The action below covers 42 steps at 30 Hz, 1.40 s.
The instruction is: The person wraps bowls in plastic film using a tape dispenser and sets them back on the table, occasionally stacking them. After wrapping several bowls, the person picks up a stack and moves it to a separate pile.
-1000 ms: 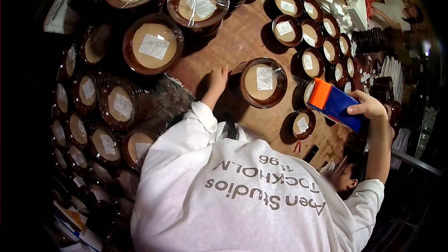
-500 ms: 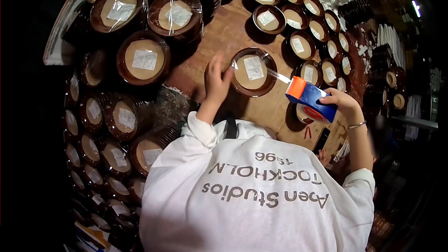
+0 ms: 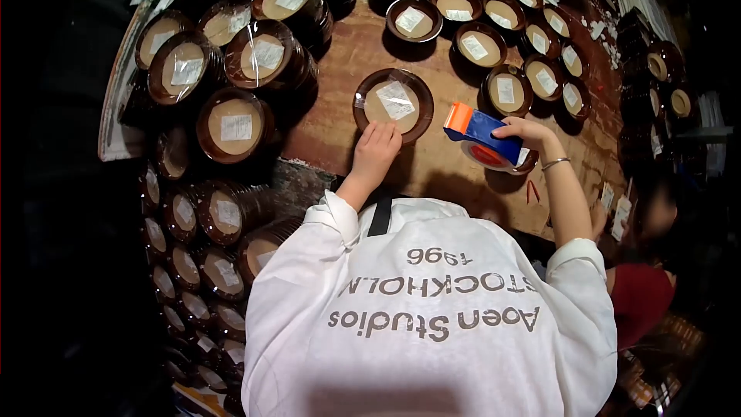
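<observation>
In the head view, a round dark-brown glazed bowl (image 3: pixel 417 95) with a beige inside sits in front of me, under clear film. A printed white label (image 3: pixel 396 100) lies on its middle. My left hand (image 3: pixel 377 153) rests on the bowl's near rim, fingers stretched out and close together; its thumb is partly hidden. My right hand (image 3: pixel 525 136) is closed around a blue tape dispenser (image 3: pixel 482 130) with an orange front, held above the table right of the bowl. No strip of tape shows between dispenser and bowl. Another labelled bowl (image 3: pixel 527 162) is partly hidden under the dispenser.
Stacks of wrapped brown bowls (image 3: pixel 231 127) crowd the left side. More labelled bowls (image 3: pixel 478 48) stand at the back right of the wooden table (image 3: pixel 340 54). Red scissor-like handles (image 3: pixel 533 191) lie near its front edge. Another person's red sleeve (image 3: pixel 643 301) shows at right.
My left hand has moved from beside the bowl onto its near rim. The tape strip that ran from bowl to dispenser is gone from sight. The whole view has shifted.
</observation>
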Tool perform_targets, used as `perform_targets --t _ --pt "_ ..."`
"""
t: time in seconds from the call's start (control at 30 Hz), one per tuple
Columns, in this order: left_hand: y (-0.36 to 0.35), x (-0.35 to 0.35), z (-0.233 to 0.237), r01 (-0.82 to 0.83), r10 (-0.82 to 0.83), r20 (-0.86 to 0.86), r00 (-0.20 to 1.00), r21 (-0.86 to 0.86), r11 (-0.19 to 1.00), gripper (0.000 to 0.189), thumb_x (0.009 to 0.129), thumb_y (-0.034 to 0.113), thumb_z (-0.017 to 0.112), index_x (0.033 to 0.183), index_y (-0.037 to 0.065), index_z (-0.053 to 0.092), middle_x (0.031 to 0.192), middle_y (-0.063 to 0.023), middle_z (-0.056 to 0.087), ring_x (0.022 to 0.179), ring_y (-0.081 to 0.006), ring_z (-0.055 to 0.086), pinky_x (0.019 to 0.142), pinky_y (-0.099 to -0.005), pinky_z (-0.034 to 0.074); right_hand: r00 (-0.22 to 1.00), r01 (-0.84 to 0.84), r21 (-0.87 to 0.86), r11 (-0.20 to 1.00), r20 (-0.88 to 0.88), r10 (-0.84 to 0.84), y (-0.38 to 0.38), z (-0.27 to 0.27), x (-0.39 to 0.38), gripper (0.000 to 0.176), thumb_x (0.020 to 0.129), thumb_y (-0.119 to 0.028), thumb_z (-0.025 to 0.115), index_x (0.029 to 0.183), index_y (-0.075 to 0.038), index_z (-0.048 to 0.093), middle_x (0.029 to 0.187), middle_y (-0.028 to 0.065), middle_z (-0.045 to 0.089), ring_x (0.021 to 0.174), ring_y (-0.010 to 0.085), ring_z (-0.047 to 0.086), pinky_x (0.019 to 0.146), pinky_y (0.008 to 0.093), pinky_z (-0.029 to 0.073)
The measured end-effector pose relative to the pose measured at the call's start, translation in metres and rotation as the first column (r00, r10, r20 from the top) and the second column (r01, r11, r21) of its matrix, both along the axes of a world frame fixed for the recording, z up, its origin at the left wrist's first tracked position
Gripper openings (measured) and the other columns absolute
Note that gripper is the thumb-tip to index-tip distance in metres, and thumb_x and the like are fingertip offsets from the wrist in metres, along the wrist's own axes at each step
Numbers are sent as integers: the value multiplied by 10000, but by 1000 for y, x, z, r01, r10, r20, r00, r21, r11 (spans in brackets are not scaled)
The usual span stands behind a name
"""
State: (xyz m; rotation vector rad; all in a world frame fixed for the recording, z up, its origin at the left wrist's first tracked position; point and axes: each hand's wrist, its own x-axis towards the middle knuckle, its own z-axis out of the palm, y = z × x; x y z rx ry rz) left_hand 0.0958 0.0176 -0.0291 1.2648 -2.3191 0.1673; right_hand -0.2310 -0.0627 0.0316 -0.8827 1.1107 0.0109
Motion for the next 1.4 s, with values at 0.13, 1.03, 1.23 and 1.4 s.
perform_targets --t 0.13,1.03,1.23,1.4 --pt "-2 -3 -2 11 -9 -30 1000 60 998 473 563 173 688 976 42 499 1036 -104 529 950 -236 499 885 -374 340 977 149 41 988 147 -154 13 -32 -6 342 718 -243 617 933 13 546 852 64 589 747 122 558 684 256 468" --pt "-142 40 45 -16 145 -163 976 609 793 468 583 275 734 964 47 585 862 -130 603 797 -256 581 701 -308 443 758 424 230 876 439 -482 -1 -86 35 382 785 -302 559 979 22 502 752 116 601 611 179 587 624 267 486" --pt "-136 48 40 -200 363 -106 926 676 709 483 597 377 708 970 89 599 832 -115 623 776 -267 593 696 -315 450 718 552 371 747 244 -652 59 -119 25 385 760 -331 593 956 -3 541 761 87 598 604 154 582 566 253 490" --pt "-136 52 37 -272 510 -131 850 720 638 448 626 399 686 906 57 618 806 -106 630 762 -255 599 689 -304 446 591 634 426 646 271 -759 63 -121 61 367 766 -359 588 924 -29 559 712 79 603 595 143 586 575 236 482"
